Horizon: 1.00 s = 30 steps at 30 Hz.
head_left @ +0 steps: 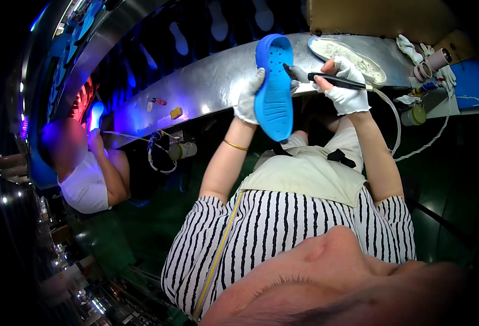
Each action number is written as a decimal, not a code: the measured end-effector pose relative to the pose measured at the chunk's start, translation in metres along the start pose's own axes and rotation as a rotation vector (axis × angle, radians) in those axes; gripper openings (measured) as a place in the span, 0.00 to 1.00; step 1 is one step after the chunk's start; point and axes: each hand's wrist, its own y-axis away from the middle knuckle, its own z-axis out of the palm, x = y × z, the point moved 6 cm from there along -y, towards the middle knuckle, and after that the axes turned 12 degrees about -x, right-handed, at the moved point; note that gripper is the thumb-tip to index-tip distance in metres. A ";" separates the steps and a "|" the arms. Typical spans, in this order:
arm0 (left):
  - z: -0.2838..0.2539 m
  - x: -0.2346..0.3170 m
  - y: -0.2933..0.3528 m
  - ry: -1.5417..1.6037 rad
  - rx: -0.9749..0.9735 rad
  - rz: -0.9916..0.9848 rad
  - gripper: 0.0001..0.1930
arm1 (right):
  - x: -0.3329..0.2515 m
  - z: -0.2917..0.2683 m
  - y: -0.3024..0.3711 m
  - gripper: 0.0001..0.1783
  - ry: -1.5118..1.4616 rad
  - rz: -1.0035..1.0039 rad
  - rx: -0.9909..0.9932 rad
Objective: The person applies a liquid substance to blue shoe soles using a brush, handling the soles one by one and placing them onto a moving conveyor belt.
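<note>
My left hand (249,98), in a white glove, grips a blue shoe sole (274,87) by its left edge and holds it upright above my lap. My right hand (347,87), also gloved, holds a black pen-like tool (337,81) with a hose at its back end. The tool's tip touches the sole's upper right edge. A gold bangle (234,145) sits on my left wrist.
A metal conveyor ledge (207,87) curves across in front of me, carrying a white sole (348,57). Tape rolls (430,65) and a small jar (414,115) stand at the right. Another person in a white shirt (84,185) sits to my left. A hose (397,130) hangs down at the right.
</note>
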 end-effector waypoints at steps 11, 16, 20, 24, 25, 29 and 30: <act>0.014 -0.030 -0.019 -0.004 0.166 0.129 0.37 | -0.026 0.032 0.003 0.12 0.119 -0.050 -0.161; 0.003 -0.018 -0.021 -0.111 0.182 0.198 0.38 | -0.034 0.035 0.003 0.11 0.435 -0.235 -0.073; 0.001 -0.012 -0.020 -0.125 0.201 0.202 0.39 | -0.035 0.048 0.016 0.11 0.300 -0.141 -0.153; -0.002 0.001 -0.021 -0.171 0.263 0.287 0.40 | -0.034 0.044 0.019 0.12 0.469 -0.237 -0.116; 0.000 0.002 -0.021 -0.165 0.249 0.283 0.40 | -0.039 0.050 0.019 0.13 0.511 -0.285 -0.153; 0.012 0.012 -0.026 -0.093 0.167 0.266 0.41 | -0.035 0.053 0.021 0.10 0.239 -0.058 -0.258; 0.014 0.013 -0.027 -0.088 0.149 0.267 0.41 | -0.030 0.046 0.021 0.10 0.163 0.017 -0.222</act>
